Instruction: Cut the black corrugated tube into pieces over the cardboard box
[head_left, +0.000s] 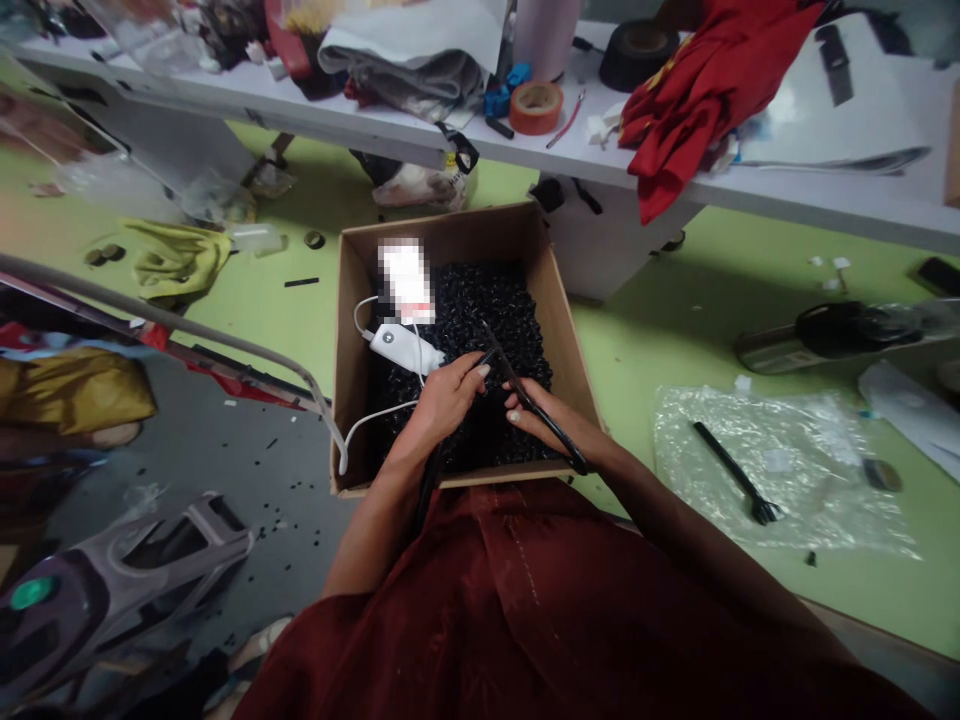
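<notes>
My left hand (451, 392) is closed with a thin black strip (426, 492) pinched in its fingers; the strip hangs down past the wrist toward my lap. In my right hand (541, 415) is a pair of long dark scissors (551, 425), blades angled up and left beside the strip's end. Whether the blades touch the strip, I cannot tell. Both hands are over an open cardboard box (574, 350) holding a heap of small black pieces (495, 290). On the heap lie a white power bank (405, 348) with a white cable and a phone-like object (406, 280), blurred out.
A clear plastic bag (817, 450) with a black tool (735, 470) on it lies right. Beyond it is a metal bottle (780, 345). A raised white shelf (585, 150) holds orange tape (535, 106) and red cloth (697, 90). A stool (165, 560) stands lower left.
</notes>
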